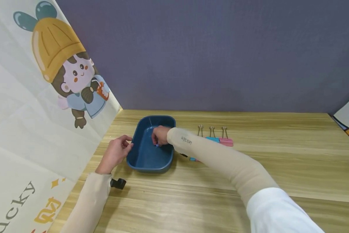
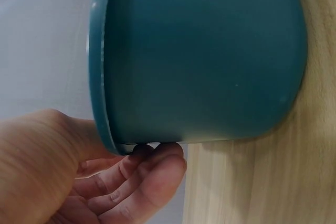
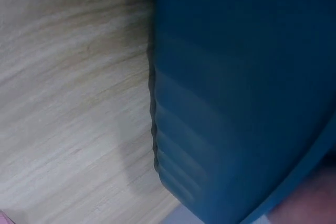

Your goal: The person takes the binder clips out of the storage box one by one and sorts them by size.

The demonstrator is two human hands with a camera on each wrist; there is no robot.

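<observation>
A dark blue rectangular plastic bin (image 1: 151,161) stands on the wooden table. At its left side, my left hand (image 1: 116,152) holds the rim; the left wrist view shows curled fingers (image 2: 157,182) just under the lip, against the outer wall. My right hand (image 1: 162,135) reaches down inside the bin from the right. Its fingertips pinch a small blue-purple piece (image 1: 157,145) low over the bin floor, mostly covered by the fingers, so I cannot tell its kind. In the right wrist view, the bin's outer wall (image 3: 210,103) blocks most of that hand.
Right of the bin lie binder clips, a blue one (image 1: 212,139) and a pink one (image 1: 226,142) among them, partly behind my right forearm. Small blue (image 1: 193,159) and black (image 1: 184,155) parts peek out below the sleeve. A purple-grey partition (image 1: 221,58) rises behind the table.
</observation>
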